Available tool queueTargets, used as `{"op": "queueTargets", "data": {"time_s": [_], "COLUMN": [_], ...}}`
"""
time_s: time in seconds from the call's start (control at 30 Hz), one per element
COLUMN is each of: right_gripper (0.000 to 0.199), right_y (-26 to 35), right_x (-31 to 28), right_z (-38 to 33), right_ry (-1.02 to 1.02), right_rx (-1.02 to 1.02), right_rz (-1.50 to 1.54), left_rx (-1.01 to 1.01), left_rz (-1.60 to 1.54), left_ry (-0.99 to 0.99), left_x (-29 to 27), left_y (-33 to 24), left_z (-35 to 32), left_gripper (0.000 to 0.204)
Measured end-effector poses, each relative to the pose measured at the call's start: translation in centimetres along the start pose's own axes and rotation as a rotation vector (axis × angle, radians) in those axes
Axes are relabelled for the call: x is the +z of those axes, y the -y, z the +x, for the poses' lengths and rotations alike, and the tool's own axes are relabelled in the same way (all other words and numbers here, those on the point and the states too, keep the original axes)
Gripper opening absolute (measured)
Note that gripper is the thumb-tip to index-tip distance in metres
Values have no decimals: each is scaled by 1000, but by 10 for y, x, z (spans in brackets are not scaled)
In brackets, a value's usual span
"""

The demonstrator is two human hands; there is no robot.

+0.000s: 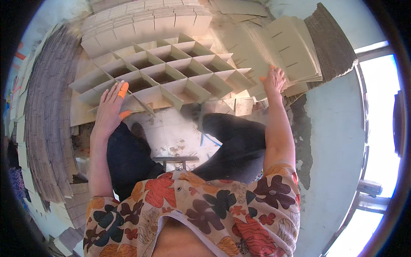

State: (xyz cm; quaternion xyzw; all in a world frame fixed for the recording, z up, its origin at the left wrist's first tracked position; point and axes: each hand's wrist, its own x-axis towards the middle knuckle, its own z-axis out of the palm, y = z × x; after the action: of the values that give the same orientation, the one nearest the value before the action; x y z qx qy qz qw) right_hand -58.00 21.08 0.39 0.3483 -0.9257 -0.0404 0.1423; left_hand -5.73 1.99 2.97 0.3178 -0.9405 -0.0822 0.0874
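Flowered shirt [192, 214] and dark trousers [231, 145] fill the foreground; I sit over a pale floor [180, 132]. At far left, a tall stack [47, 128] of flat cardboard sheets curves along the rim. Next, my left hand [110, 109], fingers spread and capped with orange tips, lies flat on the near left corner of the grid [167, 73], a lattice of slotted cardboard strips standing open just beyond my knees. Behind the grid lie folded lattices [145, 21]. Further right, my right hand [274, 79], fingers loosely open, touches the near edge of a pile of slotted strips [295, 51]; I cannot tell whether it pinches one. At far right, a bright window [376, 115]. Judged from this, the step in hand is assembly: steadying the lattice while fetching another strip. The next move would call for lifting a single strip clear, then lining its slots over the crossing strips before pressing down.
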Motion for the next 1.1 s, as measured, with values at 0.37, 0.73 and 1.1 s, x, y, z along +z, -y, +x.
{"op": "queueTargets", "data": {"time_s": [0.37, 0.73, 1.1], "right_gripper": [39, 60, 56], "right_y": [6, 220, 331], "right_x": [-75, -204, -199], "right_z": [9, -111, -150], "right_ry": [-311, 94, 134], "right_rx": [89, -768, -927], "right_rz": [413, 1370, 1108], "left_rx": [-113, -214, -243], "left_rz": [-86, -179, -360], "left_ry": [-392, -408, -484], "left_x": [5, 2, 25], "left_y": [21, 59, 67], "left_z": [-22, -57, -59], "left_gripper": [55, 35, 18]}}
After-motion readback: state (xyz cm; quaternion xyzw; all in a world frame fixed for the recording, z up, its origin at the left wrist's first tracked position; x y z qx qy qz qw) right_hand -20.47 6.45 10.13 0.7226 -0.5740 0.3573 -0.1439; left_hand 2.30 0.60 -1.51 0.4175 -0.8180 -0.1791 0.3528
